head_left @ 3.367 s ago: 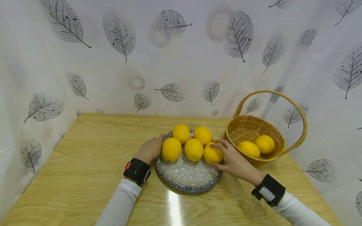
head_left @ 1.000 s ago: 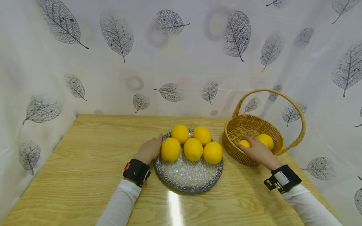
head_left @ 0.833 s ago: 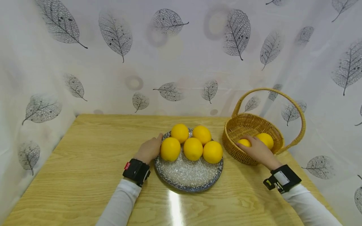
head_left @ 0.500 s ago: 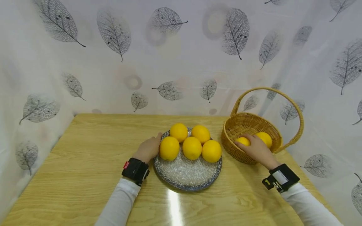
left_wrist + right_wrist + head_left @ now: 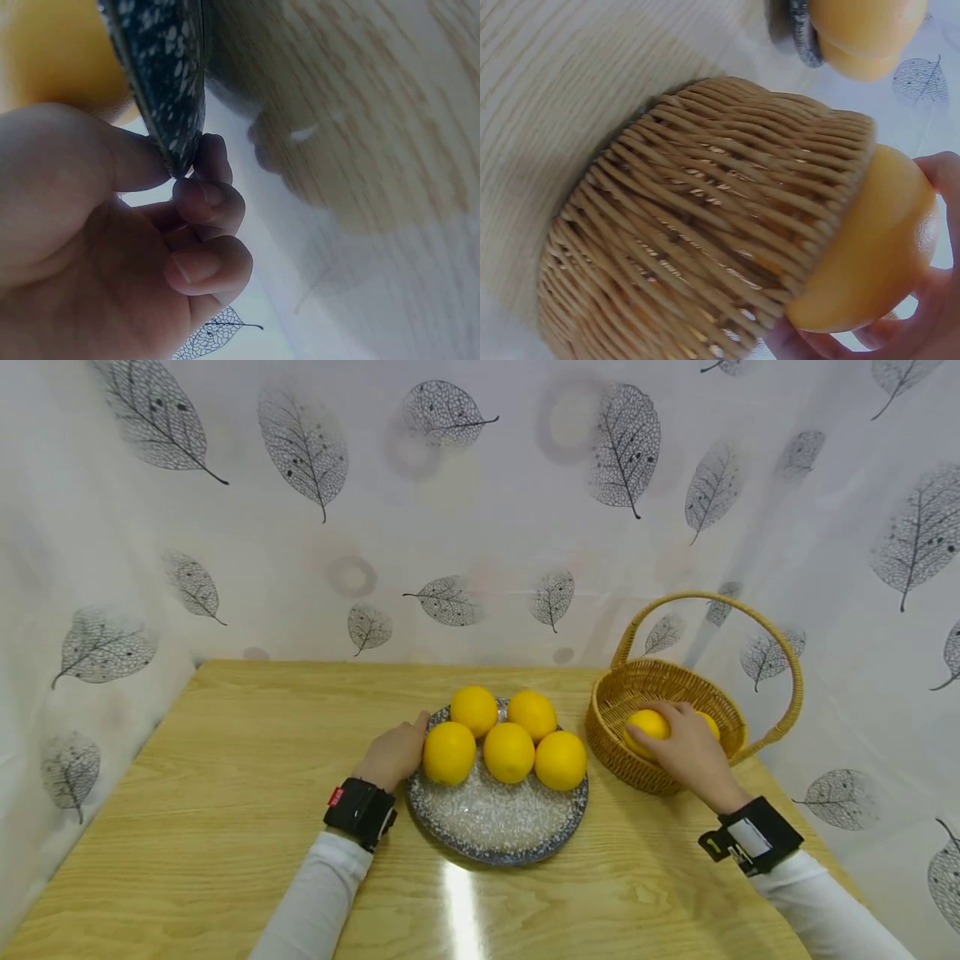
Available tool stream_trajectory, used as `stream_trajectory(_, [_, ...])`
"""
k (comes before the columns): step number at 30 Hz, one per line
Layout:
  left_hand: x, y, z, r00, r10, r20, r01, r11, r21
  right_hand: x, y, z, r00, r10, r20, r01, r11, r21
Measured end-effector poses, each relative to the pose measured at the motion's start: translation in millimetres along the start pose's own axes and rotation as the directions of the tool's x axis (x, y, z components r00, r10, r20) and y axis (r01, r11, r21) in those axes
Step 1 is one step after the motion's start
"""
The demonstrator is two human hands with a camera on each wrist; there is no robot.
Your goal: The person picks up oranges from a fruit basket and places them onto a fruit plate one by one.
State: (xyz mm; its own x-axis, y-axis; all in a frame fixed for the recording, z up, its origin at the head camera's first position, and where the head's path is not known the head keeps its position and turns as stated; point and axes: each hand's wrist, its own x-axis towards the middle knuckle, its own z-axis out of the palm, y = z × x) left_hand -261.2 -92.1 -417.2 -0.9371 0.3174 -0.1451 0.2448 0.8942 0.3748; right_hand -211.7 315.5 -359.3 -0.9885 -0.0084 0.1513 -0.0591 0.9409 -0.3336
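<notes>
My left hand [image 5: 395, 755] pinches the left rim of a speckled dark-edged plate [image 5: 495, 827]; in the left wrist view the thumb lies above the rim and curled fingers [image 5: 217, 274] below. Several oranges [image 5: 508, 753] sit on the plate, toward its back half. At the right, my right hand [image 5: 693, 752] grips an orange [image 5: 648, 732] inside a wicker basket [image 5: 637, 768]. The right wrist view shows that orange [image 5: 877, 247] standing above the basket's rim, with fingers round its far side. Another orange [image 5: 708, 725] in the basket is mostly hidden behind the hand.
The basket's tall arched handle [image 5: 791, 668] rises over its right side. Basket and plate stand close together on a wooden table [image 5: 262, 777]. A pale curtain with leaf prints [image 5: 465, 510] hangs behind and at both sides.
My right hand left an orange on the plate's right side, moved to the basket, gripped an orange there and raised it slightly. The left hand keeps its place on the plate.
</notes>
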Motion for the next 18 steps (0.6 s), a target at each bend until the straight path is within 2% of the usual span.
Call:
stream_trajectory(11, [1.4,-0.7,1.9,1.0,-0.017,0.007,0.017,1.0,-0.008,-3.0,-8.8,-2.8,0.996,-0.051,-0.073,0.054,0.998,0.038])
stream_trajectory(18, [2.2,-1.1,2.4,1.0,-0.02,0.009,0.021,1.0,-0.01,-5.4,-15.3,-1.5,0.986,-0.116,-0.122,0.119,0.993,0.018])
